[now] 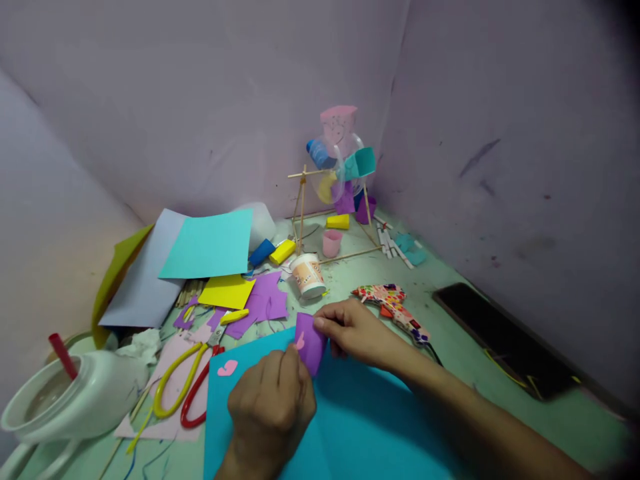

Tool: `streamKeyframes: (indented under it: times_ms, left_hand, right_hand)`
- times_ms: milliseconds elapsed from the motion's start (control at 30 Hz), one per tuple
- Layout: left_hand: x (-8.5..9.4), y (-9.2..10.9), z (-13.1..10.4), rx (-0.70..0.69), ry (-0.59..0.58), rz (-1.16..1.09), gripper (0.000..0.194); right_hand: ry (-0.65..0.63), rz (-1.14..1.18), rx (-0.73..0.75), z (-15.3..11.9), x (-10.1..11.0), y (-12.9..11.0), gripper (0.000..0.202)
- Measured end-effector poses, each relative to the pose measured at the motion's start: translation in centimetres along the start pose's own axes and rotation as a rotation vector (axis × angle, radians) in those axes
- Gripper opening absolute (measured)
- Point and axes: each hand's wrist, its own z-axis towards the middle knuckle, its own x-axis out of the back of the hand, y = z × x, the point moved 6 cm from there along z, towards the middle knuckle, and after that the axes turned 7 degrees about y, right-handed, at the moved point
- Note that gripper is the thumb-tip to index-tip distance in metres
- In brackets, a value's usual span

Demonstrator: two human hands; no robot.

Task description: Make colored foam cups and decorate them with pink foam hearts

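At the left, a white jug (103,395) with a red stick (63,357) leaning in its mouth; near the middle, a paper cup (306,272), contents hidden. Above a blue sheet (360,420), a purple piece (312,341) pinched in the right hand (353,328), with the left hand (273,403) curled at its left edge, grip impossible to tell. Beneath, a littered pale green table (350,275) against lilac walls (200,100).

Single head cam, close above near side of blue sheet (370,423), facing forward-down across it toward wall (215,113).
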Motion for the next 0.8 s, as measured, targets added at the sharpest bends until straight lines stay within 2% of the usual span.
streamKeyframes:
  times_ms: [200,367,500,800]
  left_hand:
    - [0.0,0.9,0.4,0.007,-0.064,0.195,0.021]
    - [0.0,1.0,0.8,0.049,-0.108,0.359,0.029]
    - [-0.1,1.2,1.0,0.026,-0.103,0.402,0.028]
    - [-0.5,1.3,1.0,0.068,-0.128,0.409,0.029]
  right_hand:
    - [0.106,0.001,0.042,-0.5,-0.1,0.5,0.026]
    - [0.248,-0.133,0.118,-1.4,0.0,-0.3,0.026]
    - [0.27,-0.18,0.144,-1.6,-0.3,-0.5,0.025]
    - [0.266,-0.098,0.142,-1.4,-0.6,0.2,0.026]
